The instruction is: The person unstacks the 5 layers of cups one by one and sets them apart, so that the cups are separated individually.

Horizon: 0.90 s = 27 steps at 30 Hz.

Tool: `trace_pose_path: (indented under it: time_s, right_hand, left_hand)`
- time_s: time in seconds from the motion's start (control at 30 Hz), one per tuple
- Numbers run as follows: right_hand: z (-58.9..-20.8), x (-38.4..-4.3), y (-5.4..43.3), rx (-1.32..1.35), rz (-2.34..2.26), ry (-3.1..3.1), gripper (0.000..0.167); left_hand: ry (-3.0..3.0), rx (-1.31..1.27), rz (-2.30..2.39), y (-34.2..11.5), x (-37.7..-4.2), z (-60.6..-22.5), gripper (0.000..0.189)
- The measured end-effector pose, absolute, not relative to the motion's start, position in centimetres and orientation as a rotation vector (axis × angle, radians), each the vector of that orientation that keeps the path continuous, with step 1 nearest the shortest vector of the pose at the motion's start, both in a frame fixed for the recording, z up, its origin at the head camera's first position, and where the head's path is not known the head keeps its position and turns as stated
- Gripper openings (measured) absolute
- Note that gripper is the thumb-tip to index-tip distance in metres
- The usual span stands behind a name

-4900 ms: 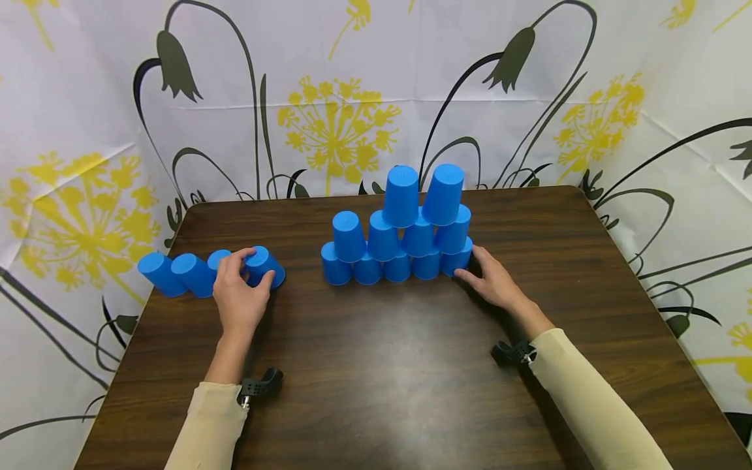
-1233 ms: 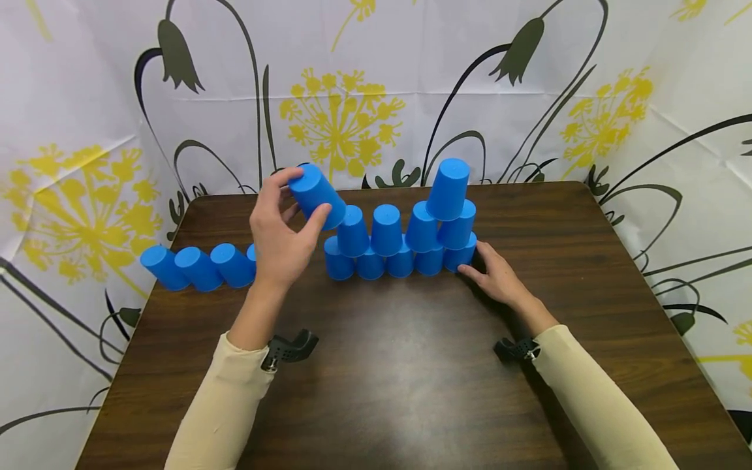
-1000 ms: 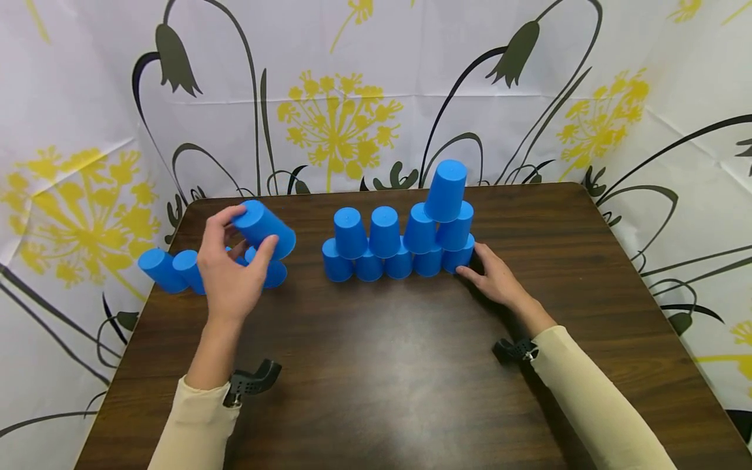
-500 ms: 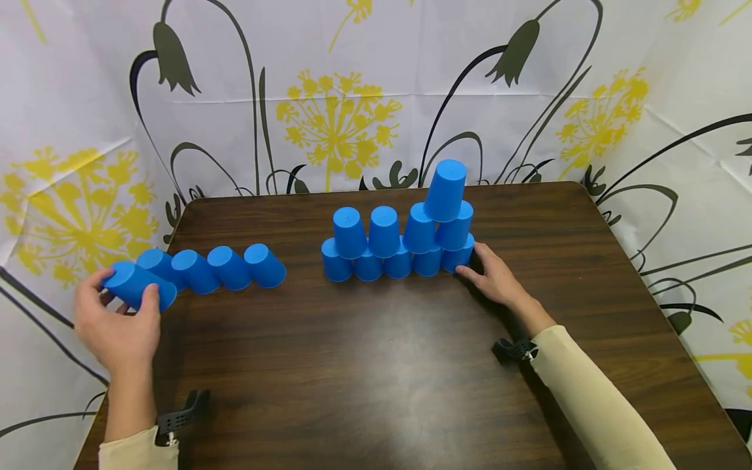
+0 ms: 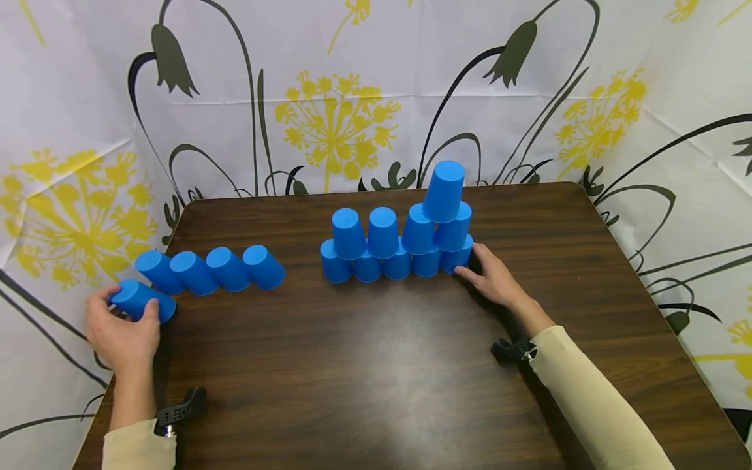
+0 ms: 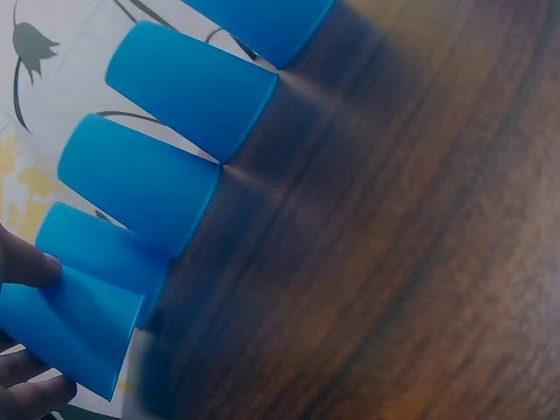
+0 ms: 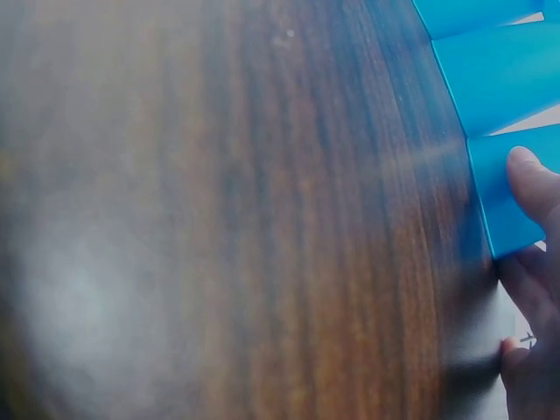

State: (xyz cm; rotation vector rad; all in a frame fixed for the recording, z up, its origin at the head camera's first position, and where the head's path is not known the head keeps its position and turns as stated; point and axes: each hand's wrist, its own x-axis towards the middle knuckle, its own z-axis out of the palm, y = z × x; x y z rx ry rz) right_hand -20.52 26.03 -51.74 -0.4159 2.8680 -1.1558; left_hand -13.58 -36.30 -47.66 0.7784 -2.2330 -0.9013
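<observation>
At the table's left side my left hand (image 5: 126,336) grips a blue plastic cup (image 5: 141,301), tilted, thumb on its near side. In the left wrist view this cup (image 6: 79,324) overlaps the first cup (image 6: 101,254) of a row of upside-down blue cups. My right hand (image 5: 498,282) holds the right end cup (image 5: 457,258) of a cup stack's bottom row. Its thumb (image 7: 527,175) lies on the cup's front in the right wrist view, with fingers behind. A single cup (image 5: 444,192) tops the stack's right end, over a second row of several cups (image 5: 383,232).
The row of loose cups (image 5: 229,269) runs along the left of the brown wooden table (image 5: 376,365). Beyond the far edge hangs a white flower-patterned cloth (image 5: 376,52). Each wrist wears a black strap-like mount (image 5: 182,408).
One third-row cup has come off the stack in my left hand. It was carried left past the row of cups and lowered at the left edge. My right hand stays put.
</observation>
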Motion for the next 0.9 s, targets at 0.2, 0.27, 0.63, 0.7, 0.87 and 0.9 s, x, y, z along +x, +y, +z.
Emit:
trace_pose_path:
  time_s: [0.2, 0.27, 0.63, 0.7, 0.87, 0.9]
  right_hand:
    - [-51.77, -20.54, 26.00, -0.415, -1.160, 2.869, 0.069]
    - [-51.77, -20.54, 25.99, -0.415, -1.162, 2.867, 0.069]
    - [-51.72, -20.47, 26.05, -0.417, -1.162, 2.867, 0.070]
    - [-51.73, -20.44, 26.01, -0.423, -1.164, 2.864, 0.070]
    - [-51.71, -20.39, 25.98, -0.414, -1.160, 2.863, 0.070]
    - [-51.69, -20.39, 25.98, -0.410, -1.159, 2.864, 0.070]
  left_hand:
    - [-2.249, 0.769, -0.935, -36.59, -14.02, -48.36, 0.055]
    - [-2.250, 0.775, -0.941, -36.66, -14.11, -48.48, 0.055]
    - [-2.264, 0.766, -0.957, -36.85, -14.07, -48.53, 0.056]
    - [-2.268, 0.767, -0.959, -36.90, -13.97, -48.60, 0.057]
    - [-2.278, 0.769, -0.970, -36.89, -13.59, -48.65, 0.062]
    - [-2.275, 0.768, -0.973, -36.86, -13.50, -48.60, 0.063]
